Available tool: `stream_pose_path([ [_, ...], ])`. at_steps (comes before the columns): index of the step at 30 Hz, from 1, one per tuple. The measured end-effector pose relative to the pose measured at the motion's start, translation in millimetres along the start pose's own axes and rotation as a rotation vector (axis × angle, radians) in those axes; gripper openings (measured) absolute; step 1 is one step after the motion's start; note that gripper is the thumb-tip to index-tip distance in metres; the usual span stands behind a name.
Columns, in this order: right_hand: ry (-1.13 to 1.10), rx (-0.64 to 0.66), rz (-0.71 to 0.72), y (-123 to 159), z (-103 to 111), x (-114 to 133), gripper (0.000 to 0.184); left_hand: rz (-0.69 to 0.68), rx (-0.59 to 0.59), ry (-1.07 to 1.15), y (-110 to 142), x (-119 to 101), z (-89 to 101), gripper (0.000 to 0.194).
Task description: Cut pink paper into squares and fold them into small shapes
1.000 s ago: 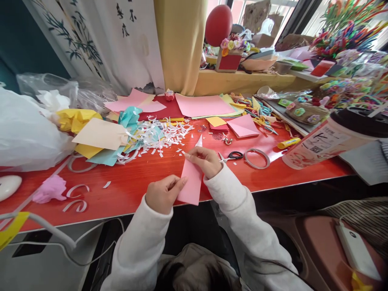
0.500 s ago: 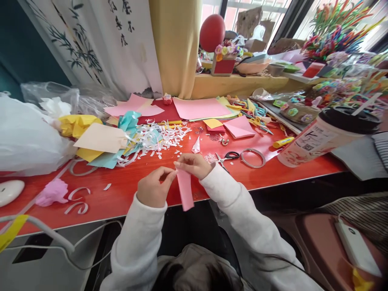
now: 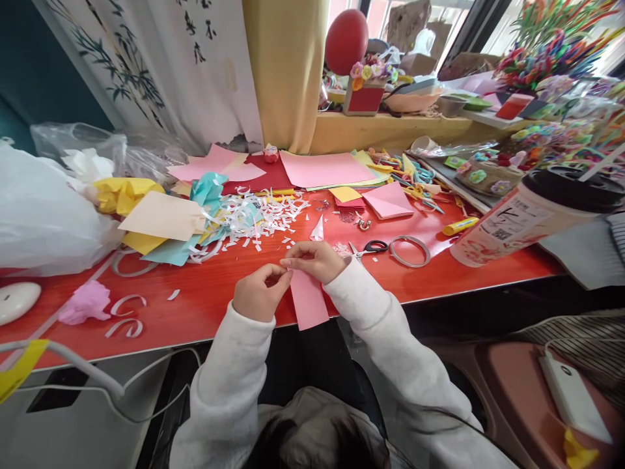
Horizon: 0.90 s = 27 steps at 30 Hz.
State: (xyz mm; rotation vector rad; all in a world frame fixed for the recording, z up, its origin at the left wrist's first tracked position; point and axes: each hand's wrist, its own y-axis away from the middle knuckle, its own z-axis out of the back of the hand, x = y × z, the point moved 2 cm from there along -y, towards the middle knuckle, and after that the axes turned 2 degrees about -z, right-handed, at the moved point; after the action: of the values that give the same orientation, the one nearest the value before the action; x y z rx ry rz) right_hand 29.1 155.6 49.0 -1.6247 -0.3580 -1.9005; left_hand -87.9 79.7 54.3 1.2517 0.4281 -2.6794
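Note:
A pink paper strip (image 3: 310, 303) hangs from my fingers at the front edge of the red table (image 3: 205, 306). My left hand (image 3: 261, 292) pinches its upper left corner between thumb and forefinger. Along the top edge, my right hand (image 3: 315, 260) grips the same paper, its fingers covering that part. Just beyond my right hand lie a small folded pink and white paper piece (image 3: 317, 229) and black-handled scissors (image 3: 370, 247). A round silver-coloured ring (image 3: 410, 251) rests to their right.
White paper shreds (image 3: 258, 218) are heaped at the back left, beside crumpled coloured paper and a white plastic bag (image 3: 43, 208). Pink sheets (image 3: 327, 168) lie at the back. A drink cup (image 3: 522, 215) with a straw stands at the right, near a yellow marker (image 3: 460, 226).
The pink strip has turned and now shows a broader face toward me. My left hand has moved slightly right and up. The camera view has shifted a little.

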Motion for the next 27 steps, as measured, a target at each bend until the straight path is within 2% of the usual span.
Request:
stream_pose_path([
  [3, 0.072, -0.219, -0.021, 0, 9, -2, 0.029, 0.014, 0.039, 0.035, 9, 1, -9.7, 0.017],
  [6, 0.060, -0.427, -0.027, 0, 22, -5, 0.030, -0.004, 0.096, 0.056, 31, 1, -16.4, 0.014],
  [8, 0.063, -0.557, -0.037, 0, 31, -7, 0.031, -0.070, 0.175, 0.044, 50, -4, -15.1, 0.014],
  [10, 0.078, -0.679, -0.056, 0, 37, -9, 0.032, -0.189, 0.271, 0.027, 64, -11, -8.7, 0.015],
  [11, 0.088, -0.710, -0.067, 1, 38, -9, 0.032, -0.263, 0.277, 0.020, 67, -15, -3.7, 0.015],
  [12, 0.100, -0.711, -0.078, 0, 38, -9, 0.032, -0.338, 0.225, 0.016, 67, -18, 1.9, 0.014],
  [14, 0.121, -0.651, -0.098, 0, 33, -9, 0.032, -0.491, -0.044, -0.041, 59, -23, 11.8, 0.013],
  [15, 0.110, -0.609, -0.108, -1, 30, -8, 0.032, -0.562, -0.166, -0.117, 51, -23, 12.9, 0.016],
  [16, 0.075, -0.561, -0.120, -1, 28, -8, 0.033, -0.619, -0.219, -0.213, 43, -22, 10.0, 0.025],
  [18, -0.072, -0.437, -0.161, 0, 23, -8, 0.036, -0.688, -0.231, -0.316, 27, -15, -2.3, 0.042],
  [20, -0.261, -0.316, -0.222, 2, 20, -9, 0.042, -0.643, -0.295, -0.344, 15, -5, -14.9, 0.041],
  [22, -0.380, -0.235, -0.271, 4, 20, -10, 0.056, -0.577, -0.347, -0.327, 10, 3, -23.4, 0.040],
  [24, -0.397, -0.219, -0.272, 6, 21, -12, 0.070, -0.512, -0.326, -0.290, 10, 8, -26.4, 0.040],
  [27, -0.272, -0.278, -0.227, 7, 25, -13, 0.073, -0.430, -0.216, -0.236, 11, 8, -24.1, 0.045],
])
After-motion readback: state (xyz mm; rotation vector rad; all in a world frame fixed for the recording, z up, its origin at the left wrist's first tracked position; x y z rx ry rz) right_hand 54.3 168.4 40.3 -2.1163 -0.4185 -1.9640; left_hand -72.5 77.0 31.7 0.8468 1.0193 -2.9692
